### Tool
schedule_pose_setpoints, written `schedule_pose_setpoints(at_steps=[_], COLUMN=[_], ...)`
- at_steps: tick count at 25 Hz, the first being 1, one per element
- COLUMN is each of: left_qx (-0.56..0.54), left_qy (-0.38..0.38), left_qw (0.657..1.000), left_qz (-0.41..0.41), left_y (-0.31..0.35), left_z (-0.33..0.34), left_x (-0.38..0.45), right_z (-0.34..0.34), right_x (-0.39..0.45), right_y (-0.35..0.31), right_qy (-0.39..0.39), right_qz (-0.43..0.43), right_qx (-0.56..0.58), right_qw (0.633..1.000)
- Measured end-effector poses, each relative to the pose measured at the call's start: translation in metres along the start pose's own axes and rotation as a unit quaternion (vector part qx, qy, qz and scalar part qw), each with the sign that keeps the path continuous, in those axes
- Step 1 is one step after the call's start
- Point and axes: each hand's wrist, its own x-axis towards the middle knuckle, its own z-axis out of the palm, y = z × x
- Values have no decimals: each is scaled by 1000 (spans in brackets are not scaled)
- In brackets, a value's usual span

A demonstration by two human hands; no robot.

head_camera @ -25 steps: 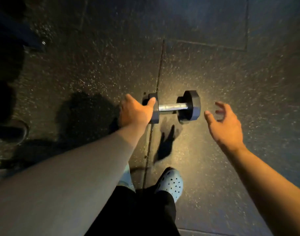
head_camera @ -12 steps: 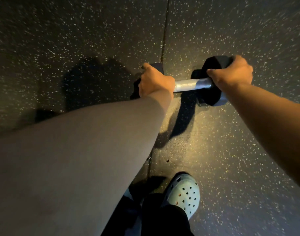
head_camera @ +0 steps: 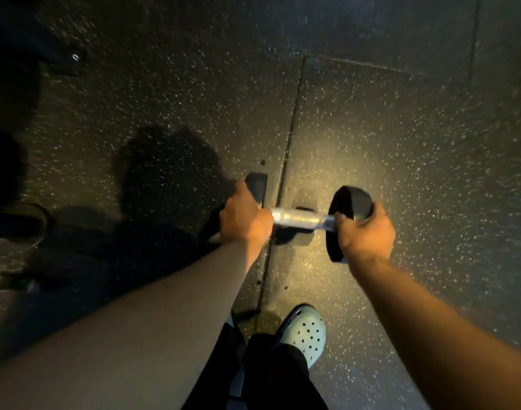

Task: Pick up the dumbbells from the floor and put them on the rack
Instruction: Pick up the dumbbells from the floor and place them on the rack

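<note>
One black dumbbell (head_camera: pixel 299 219) with a shiny metal handle is held level above the speckled rubber floor, its shadow just beneath it. My left hand (head_camera: pixel 243 218) is wrapped over its left head. Over the right head my right hand (head_camera: pixel 367 233) is clamped, thumb against the end of the handle. The bare middle of the handle shows between the two hands. No rack can be made out.
A seam in the floor mats (head_camera: pixel 291 119) runs from the top down under the dumbbell. My light blue clog (head_camera: pixel 305 332) stands below the hands. Dark metal equipment (head_camera: pixel 22 226) sits in shadow at the left edge.
A second ago only my left hand touched the dumbbell on the floor. My right hand then closed on the other head, and the dumbbell now hangs off the floor.
</note>
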Motion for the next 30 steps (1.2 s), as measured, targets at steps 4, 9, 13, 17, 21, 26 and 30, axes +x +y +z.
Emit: schedule_pose_setpoints(at_steps=[4, 9, 13, 17, 21, 26, 30], left_qx=[-32, -116, -182, -217, -239, -292, -323], left_qy=[36, 123, 219, 318, 407, 480, 558], left_qw=[999, 986, 958, 922, 882, 827, 762], left_qz=[-8, -10, 22, 36, 14, -28, -53], left_y=[4, 60, 91, 71, 15, -83, -184], left_z=[-108, -256, -379, -463, -513, -558, -597], left_x=[-82, -171, -279, -369, -436, -508, -582], right_z=[-72, -173, -263, -315, -326, -307, -276], right_x=[-103, -186, -277, -379, -471, -588, -711], right_y=[-68, -188, -269, -308, -316, -315, -299], right_qy=[5, 11, 24, 1, -67, -159, -231], right_qz=[-43, -153, -253, -326, -385, -448, -502], right_qx=[16, 68, 135, 191, 226, 233, 235], right_qw=[999, 986, 958, 926, 892, 848, 800])
